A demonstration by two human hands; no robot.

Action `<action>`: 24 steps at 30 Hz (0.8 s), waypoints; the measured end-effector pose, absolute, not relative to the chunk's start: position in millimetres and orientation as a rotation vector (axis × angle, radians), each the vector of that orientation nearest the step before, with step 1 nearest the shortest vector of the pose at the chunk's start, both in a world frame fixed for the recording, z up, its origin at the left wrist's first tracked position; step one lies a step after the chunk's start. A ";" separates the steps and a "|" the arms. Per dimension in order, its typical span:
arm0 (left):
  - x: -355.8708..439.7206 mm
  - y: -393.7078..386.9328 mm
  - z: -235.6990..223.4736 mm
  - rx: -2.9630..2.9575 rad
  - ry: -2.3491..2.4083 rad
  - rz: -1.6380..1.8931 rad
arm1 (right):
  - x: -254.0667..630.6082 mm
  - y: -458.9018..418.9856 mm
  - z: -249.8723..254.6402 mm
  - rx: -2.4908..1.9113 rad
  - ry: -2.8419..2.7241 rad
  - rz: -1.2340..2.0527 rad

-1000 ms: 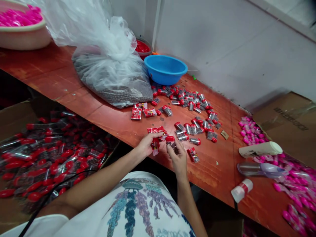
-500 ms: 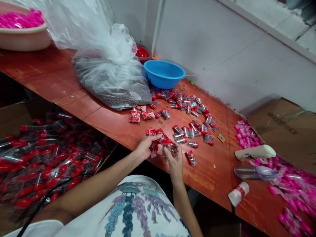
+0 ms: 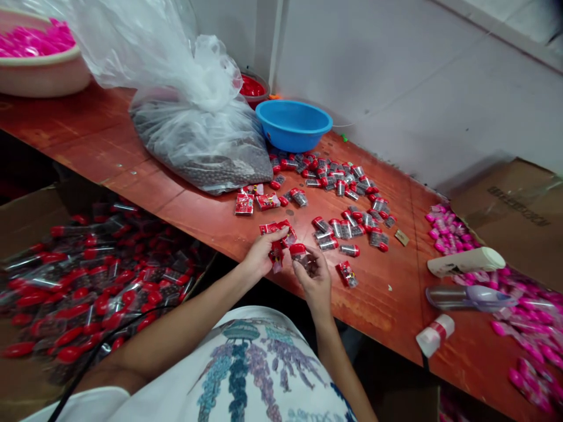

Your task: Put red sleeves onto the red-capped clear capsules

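Note:
My left hand point(image 3: 258, 258) pinches a small red printed sleeve point(image 3: 277, 253) at the front edge of the reddish wooden table point(image 3: 206, 220). My right hand point(image 3: 317, 280) is closed round a little clear vial with a red cap point(image 3: 301, 254), held right beside the sleeve. A few more red sleeves point(image 3: 284, 230) lie just behind my left fingers. One wrapped vial point(image 3: 347, 274) lies to the right of my right hand. Several red-capped vials point(image 3: 347, 225) are scattered further back.
A big clear plastic bag of dark beads point(image 3: 206, 146) and a blue bowl point(image 3: 294, 123) stand at the back. A cardboard box of packed red-capped vials point(image 3: 88, 281) sits below left. Pink vials point(image 3: 444, 231), a white tool point(image 3: 466, 262) and a small white bottle point(image 3: 433, 335) lie right.
My hands stay together at the table edge, holding the sleeve and vial close; only the camera has shifted slightly.

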State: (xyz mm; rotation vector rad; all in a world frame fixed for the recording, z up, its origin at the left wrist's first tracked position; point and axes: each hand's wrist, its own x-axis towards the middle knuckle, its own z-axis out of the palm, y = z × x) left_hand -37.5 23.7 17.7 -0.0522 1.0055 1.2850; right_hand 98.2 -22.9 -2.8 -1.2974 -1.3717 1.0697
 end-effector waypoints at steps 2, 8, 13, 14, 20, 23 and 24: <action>-38.1 24.2 16.7 -0.042 1.005 1.281 | 98.2 -23.1 -2.8 -1.293 -1.383 1.064; -37.6 21.8 15.3 0.052 1.039 1.307 | 98.5 -24.1 0.5 -1.300 -1.240 1.204; -34.3 18.4 16.1 0.070 0.990 1.280 | 98.9 -23.7 0.1 -1.296 -1.206 1.221; -33.7 17.7 15.8 0.074 0.985 1.270 | 98.7 -23.6 -0.7 -1.298 -1.209 1.221; -33.8 13.8 13.8 0.182 0.985 1.319 | 98.1 -23.3 -4.2 -1.310 -1.203 1.239; -35.1 13.9 13.5 0.236 1.017 1.346 | 99.3 -22.9 -4.0 -1.289 -1.312 1.134; -35.3 14.1 13.3 0.255 1.028 1.369 | 99.9 -22.7 -3.8 -1.283 -1.360 1.094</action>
